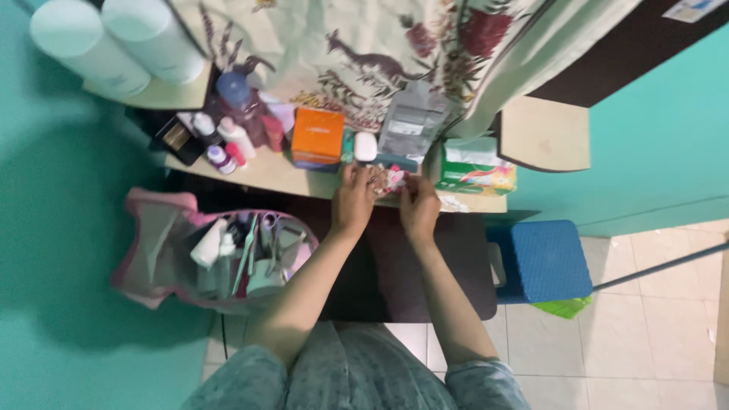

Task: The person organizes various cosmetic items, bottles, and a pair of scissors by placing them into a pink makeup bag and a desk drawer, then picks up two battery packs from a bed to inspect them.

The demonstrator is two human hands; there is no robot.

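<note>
- Head view, looking straight down: both bare forearms reach forward from the person's lap to the front edge of a pale table [288,173].
- Left hand [354,199] lies knuckles up at the table's edge, its fingers curled over a small patterned pink-and-white item [389,179]; how tightly they close on it cannot be told from here.
- Right hand [418,206] sits just beside the left one, fingers bent toward the same small item and touching its right side; the grip itself is hidden by the knuckles.
- That small item rests on the table's front edge, between the two hands, just in front of a white rounded case [365,146].
- Behind the hands stands an orange box [318,135], with a grey pouch [412,121] leaning up to its right.
- A green tissue pack [475,171] lies on the table to the right of the right hand.
- Several small bottles [228,140] with white, purple and red caps cluster at the table's left end, a blue-capped one among them.
- A pink organiser bag [156,247] hangs open below the table's left side, holding a white bottle, tubes and tools upright.
- A blue stool [541,260] stands on the tiled floor to the right, near the right forearm.
- A printed cloth [364,53] with animals and flowers hangs over the back of the table.
- Two white cylinders [114,38] lie on a shelf at upper left.
</note>
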